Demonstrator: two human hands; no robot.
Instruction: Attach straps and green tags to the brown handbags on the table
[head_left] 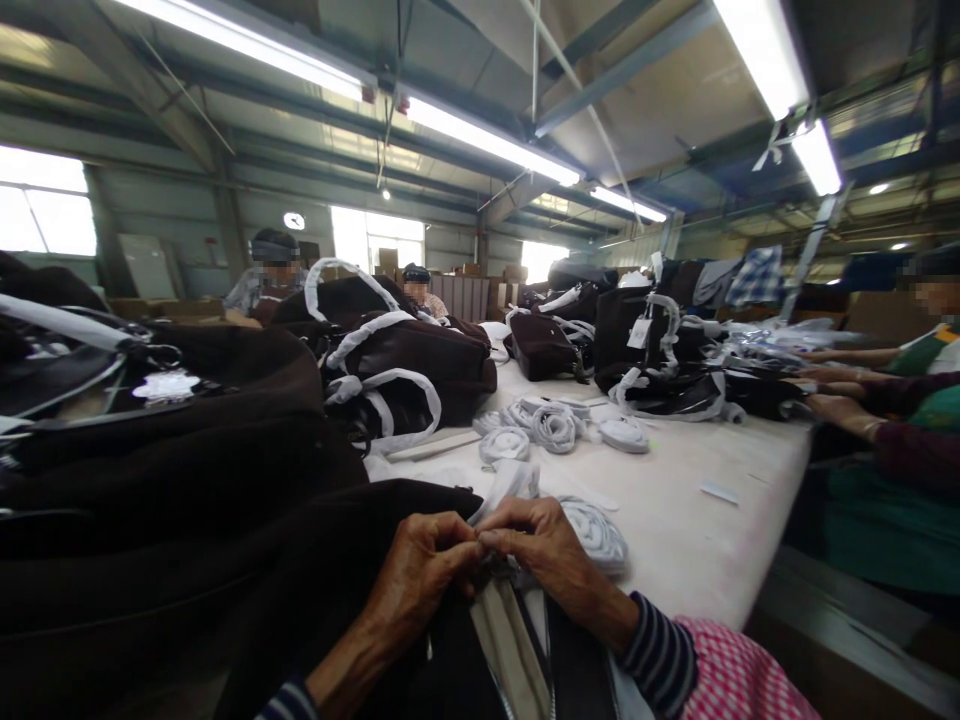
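Head view, near centre: left hand and right hand meet fingertip to fingertip over a dark brown bag lying at the near edge of the bench. Both hands are curled, fingers pressed together, pinching at one small spot where a white strap rises from the bag; what exactly sits between the fingertips is too small to tell. The strap stands just beyond the knuckles, on the far side of the hands, touching the right hand's fingers. Directly below the hands, on the near side, a beige strip runs along the bag's opening towards the camera. A wrapped white roll lies on the bench just right of the right hand, close to the wrist. Right sleeve: dark stripes with a pink checked cuff. Left of the hands, a heap of dark bags fills the near left. Farther along the bench, a cluster of white strap rolls lies well apart from the hands, with more dark bags with white handles beyond. At far right, another person's forearms rest on the bench edge.
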